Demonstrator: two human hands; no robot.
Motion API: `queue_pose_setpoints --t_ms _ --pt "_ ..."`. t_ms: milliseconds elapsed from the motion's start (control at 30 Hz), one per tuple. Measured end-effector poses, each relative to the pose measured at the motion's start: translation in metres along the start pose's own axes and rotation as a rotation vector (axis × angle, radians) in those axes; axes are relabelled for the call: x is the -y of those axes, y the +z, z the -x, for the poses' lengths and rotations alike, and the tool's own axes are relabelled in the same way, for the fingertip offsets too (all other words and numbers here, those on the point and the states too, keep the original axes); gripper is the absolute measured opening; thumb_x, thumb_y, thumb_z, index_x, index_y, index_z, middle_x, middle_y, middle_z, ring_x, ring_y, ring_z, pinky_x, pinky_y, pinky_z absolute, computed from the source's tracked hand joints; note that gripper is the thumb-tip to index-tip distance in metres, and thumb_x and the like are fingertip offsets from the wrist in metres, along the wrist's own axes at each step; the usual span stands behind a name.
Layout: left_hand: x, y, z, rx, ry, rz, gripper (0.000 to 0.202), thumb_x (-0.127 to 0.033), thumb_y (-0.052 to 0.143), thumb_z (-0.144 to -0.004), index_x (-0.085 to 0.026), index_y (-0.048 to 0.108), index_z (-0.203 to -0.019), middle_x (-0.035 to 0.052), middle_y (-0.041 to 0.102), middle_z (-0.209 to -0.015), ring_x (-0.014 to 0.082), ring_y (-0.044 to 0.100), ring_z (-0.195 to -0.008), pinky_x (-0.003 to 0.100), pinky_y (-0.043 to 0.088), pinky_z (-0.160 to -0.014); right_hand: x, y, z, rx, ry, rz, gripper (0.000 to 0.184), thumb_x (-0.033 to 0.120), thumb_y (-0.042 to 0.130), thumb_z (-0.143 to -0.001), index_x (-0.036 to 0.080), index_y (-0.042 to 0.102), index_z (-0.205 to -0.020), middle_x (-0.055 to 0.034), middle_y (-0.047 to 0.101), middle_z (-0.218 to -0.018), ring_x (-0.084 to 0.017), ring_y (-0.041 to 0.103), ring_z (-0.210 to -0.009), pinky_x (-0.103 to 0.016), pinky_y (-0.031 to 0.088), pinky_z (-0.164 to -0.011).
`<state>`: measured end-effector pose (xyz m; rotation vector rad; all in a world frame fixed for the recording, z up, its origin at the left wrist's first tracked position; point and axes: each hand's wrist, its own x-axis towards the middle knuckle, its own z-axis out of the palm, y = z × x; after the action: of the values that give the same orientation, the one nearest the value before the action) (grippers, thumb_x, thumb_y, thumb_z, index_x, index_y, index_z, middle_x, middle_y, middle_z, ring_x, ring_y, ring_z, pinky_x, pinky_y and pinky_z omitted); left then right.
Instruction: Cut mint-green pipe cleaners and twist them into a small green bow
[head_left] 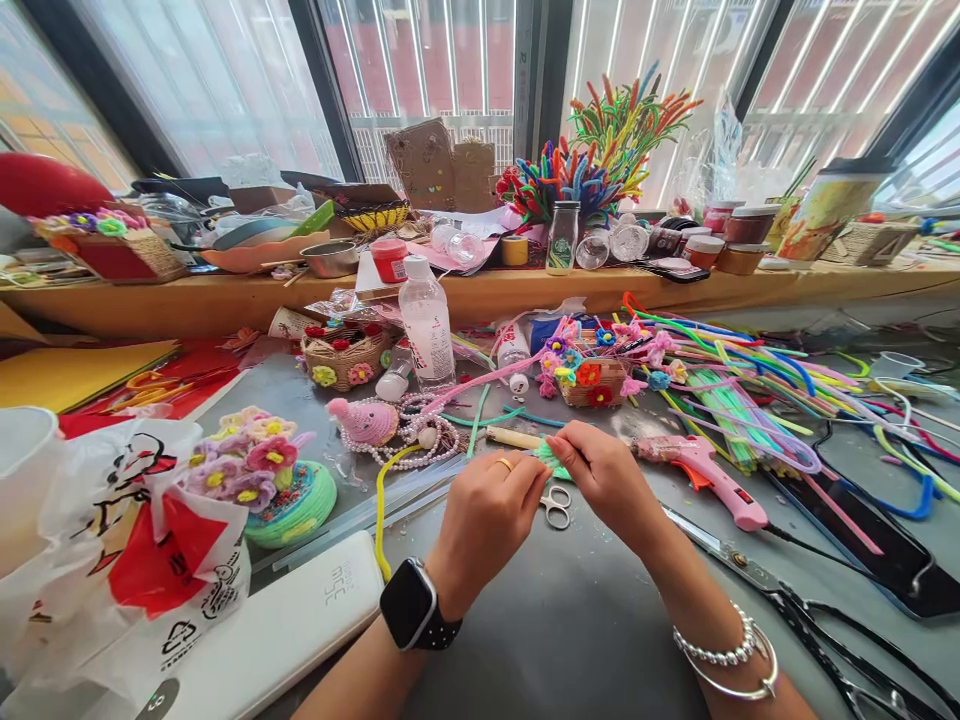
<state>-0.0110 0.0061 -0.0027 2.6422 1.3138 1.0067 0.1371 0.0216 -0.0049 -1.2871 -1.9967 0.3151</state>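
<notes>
Over the middle of the grey table, my left hand point(484, 515) and my right hand point(611, 485) meet with bent, closed fingers. Between their fingertips is a small mint-green piece of pipe cleaner point(553, 460), partly covered by the fingers. Just below it, small scissors point(556, 510) lie on the table, their blades hidden by my left hand. A wooden stick point(513, 437) lies beyond my fingers. To the right of my right hand rests a pink glue gun point(716, 480). A yellow pipe cleaner point(381, 505) curves along the left of my left hand.
Large black-handled scissors point(787, 600) lie at right by a dark phone-like slab point(885, 550) and heaped pipe cleaners point(720, 410). A white power bank point(300, 620), plastic bag point(142, 530) and flower ornament point(292, 500) occupy the left. Behind stand a bottle point(426, 330) and flower basket point(592, 382).
</notes>
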Motion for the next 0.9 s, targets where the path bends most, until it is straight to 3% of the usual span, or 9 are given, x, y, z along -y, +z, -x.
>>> queue_pose_setpoints --t_ms 133,200,300,433,733,900 --pt "0.0 -0.0036 -0.0018 -0.076 0.131 -0.11 0.019 -0.015 0.043 -0.081 -0.018 0.061 -0.076 0.0069 0.061 -0.076 0.0176 0.055 -0.072 0.029 0.042 -0.067 -0.0009 -0.0008 -0.0002 0.033 -0.019 0.023 0.028 0.027 0.035 -0.088 0.019 0.042 -0.061 0.0011 0.046 -0.059 -0.013 0.044 -0.057 -0.022 0.032 -0.053" --pt "0.0015 -0.005 -0.0027 -0.097 0.151 -0.041 0.017 -0.012 0.043 -0.079 -0.017 0.06 -0.078 0.0093 0.059 -0.094 0.0188 0.054 -0.085 0.03 0.042 -0.076 -0.0018 -0.0003 -0.0002 0.051 -0.027 0.031 0.028 0.027 0.034 -0.088 0.019 0.043 -0.063 0.0005 0.047 -0.061 -0.013 0.045 -0.058 -0.023 0.033 -0.054" --pt "0.0046 -0.0056 -0.0033 -0.04 0.109 0.14 0.016 -0.011 0.043 -0.08 -0.017 0.058 -0.081 0.0109 0.054 -0.11 0.0194 0.052 -0.098 0.031 0.041 -0.085 -0.0029 0.0006 -0.0002 0.072 -0.035 0.024 0.027 0.028 0.033 -0.088 0.019 0.045 -0.065 -0.0002 0.049 -0.062 -0.014 0.046 -0.06 -0.023 0.034 -0.056" --pt "0.006 -0.0059 -0.0038 0.028 0.03 0.327 0.017 -0.012 0.042 -0.08 -0.017 0.058 -0.082 0.0106 0.057 -0.106 0.0181 0.053 -0.096 0.03 0.042 -0.084 -0.0021 0.0002 -0.0005 0.099 -0.034 0.007 0.026 0.027 0.034 -0.088 0.019 0.045 -0.066 -0.0005 0.049 -0.064 -0.014 0.046 -0.062 -0.023 0.034 -0.057" --pt "0.0043 -0.0067 -0.0083 -0.045 -0.126 0.488 0.013 -0.015 0.05 -0.077 -0.016 0.058 -0.068 0.007 0.061 -0.084 0.0174 0.056 -0.084 0.029 0.044 -0.075 -0.0014 0.0014 0.0012 0.063 -0.059 -0.016 0.03 0.027 0.029 -0.089 0.019 0.04 -0.063 0.0006 0.044 -0.061 -0.013 0.044 -0.058 -0.022 0.033 -0.054" --pt "0.0032 -0.0016 -0.0061 -0.057 -0.031 0.439 0.012 -0.011 0.048 -0.077 -0.015 0.057 -0.071 0.0076 0.058 -0.086 0.0162 0.055 -0.085 0.028 0.044 -0.076 -0.005 0.0004 0.0005 0.113 -0.079 0.012 0.03 0.028 0.03 -0.089 0.018 0.044 -0.064 0.0005 0.045 -0.059 -0.013 0.043 -0.056 -0.023 0.032 -0.052"
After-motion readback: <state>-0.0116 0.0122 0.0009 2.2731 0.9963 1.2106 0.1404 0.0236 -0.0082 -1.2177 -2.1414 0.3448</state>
